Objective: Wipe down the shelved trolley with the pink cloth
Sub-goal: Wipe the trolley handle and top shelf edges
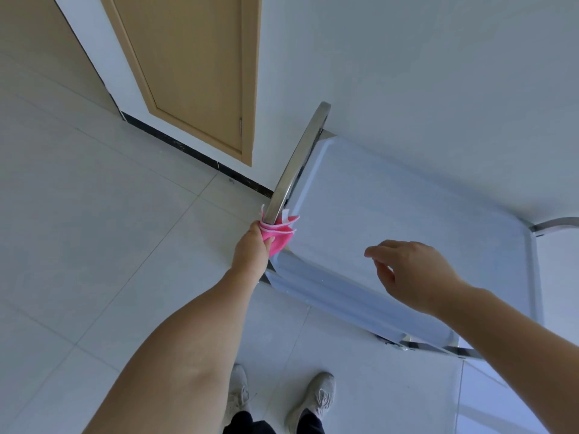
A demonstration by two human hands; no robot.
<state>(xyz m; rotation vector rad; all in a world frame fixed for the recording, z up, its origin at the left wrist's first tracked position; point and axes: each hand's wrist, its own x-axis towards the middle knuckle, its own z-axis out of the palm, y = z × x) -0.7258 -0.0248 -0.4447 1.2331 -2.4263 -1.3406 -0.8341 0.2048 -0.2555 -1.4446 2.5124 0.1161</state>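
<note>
The pink cloth (277, 234) is squeezed round the trolley (407, 214) handle (297, 161) (long bar pointing away) by the left hand (252, 250); the right hand (410, 274) is held loose above.

Place: an indoor room or hallway, plain and tidy; whether home, clinic or workplace can't be told from here.
Floor: large pale glossy tiles (94, 245) with thin grout lines, running right up to the wall.
Walls: smooth white wall (407, 73), with a dark skirting strip (194, 153) along the base.
Door: a light wood-look door (194, 67) in a matching frame, shut, set in the wall ahead.
Furnishing: a trolley with a pale blue tray top (407, 220) and a shiny metal handle bar (297, 164), parked against the wall.
Light: bright, even daylight feel, soft shadows on the tiles.
</note>
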